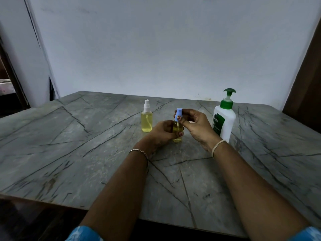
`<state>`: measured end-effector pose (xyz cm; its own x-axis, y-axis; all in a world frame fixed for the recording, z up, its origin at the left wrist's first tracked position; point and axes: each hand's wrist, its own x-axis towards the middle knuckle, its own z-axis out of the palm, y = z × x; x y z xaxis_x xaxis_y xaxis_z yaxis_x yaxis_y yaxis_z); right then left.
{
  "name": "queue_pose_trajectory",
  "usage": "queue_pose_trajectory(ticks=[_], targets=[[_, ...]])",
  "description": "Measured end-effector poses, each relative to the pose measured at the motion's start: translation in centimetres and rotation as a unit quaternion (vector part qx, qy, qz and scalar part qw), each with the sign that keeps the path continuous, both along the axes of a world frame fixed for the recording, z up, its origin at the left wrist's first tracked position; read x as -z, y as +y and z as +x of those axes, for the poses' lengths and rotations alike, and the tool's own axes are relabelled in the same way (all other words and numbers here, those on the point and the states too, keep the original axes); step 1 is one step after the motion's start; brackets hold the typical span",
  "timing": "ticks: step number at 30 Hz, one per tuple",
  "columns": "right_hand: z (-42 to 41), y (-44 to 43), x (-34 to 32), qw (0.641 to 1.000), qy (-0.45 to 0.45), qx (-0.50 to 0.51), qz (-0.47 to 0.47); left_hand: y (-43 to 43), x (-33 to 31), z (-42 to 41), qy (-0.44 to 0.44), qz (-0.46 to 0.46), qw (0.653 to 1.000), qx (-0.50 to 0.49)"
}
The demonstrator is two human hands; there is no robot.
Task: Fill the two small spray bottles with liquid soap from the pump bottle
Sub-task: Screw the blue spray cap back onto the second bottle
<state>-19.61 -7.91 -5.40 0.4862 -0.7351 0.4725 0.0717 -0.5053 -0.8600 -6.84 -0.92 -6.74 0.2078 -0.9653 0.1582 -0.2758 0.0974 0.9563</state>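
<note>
A small clear spray bottle [177,130] holding yellow liquid stands on the table at the centre, and my left hand [162,133] is wrapped around its body. My right hand [195,126] pinches the bottle's blue spray cap [178,114] at the top of the neck. A second small spray bottle [147,119] with a white spray head stands to the left, full of yellow liquid and untouched. The white pump bottle [225,119] with a green pump head stands upright just behind my right hand.
The grey marble-patterned table [78,153] runs up to a pale wall at the back. A dark doorway lies at the far left and a brown panel at the far right. The near table edge is by my forearms.
</note>
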Motion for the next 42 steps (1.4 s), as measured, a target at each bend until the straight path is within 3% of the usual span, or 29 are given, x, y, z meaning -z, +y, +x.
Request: queue_pose_trajectory(ticks=[14,25,42], targets=[[0.5,0.0,0.1,0.99,0.044,0.086,-0.103,-0.2,0.4,0.3,-0.018,-0.017,1.0,0.007],[1.0,0.4,0.4,0.986,0.049,0.12,-0.104,0.4,0.0,-0.3,-0.085,-0.052,0.995,-0.02],[1.4,1.2,0.1,0.985,0.051,0.143,-0.087,-0.1,0.2,-0.5,-0.181,-0.017,0.979,-0.09]])
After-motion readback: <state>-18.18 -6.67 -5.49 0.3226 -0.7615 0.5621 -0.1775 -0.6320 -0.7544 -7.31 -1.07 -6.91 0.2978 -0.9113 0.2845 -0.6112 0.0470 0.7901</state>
